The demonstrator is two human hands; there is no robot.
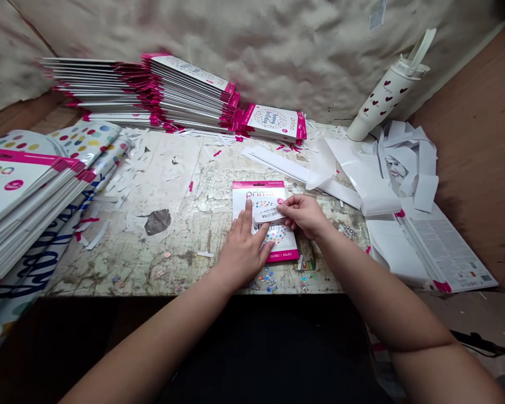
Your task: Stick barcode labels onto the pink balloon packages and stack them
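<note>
A flat pink-and-white printed card packet lies near the front edge of the worn white desk. It is pinned flat by the left hand, fingers spread. A small white barcode label is pinched by the right hand and held over the packet's face.

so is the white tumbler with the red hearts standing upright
No, the white tumbler with red hearts lies tilted against the back wall covering, its base on the table and its lid end up to the right.
</note>
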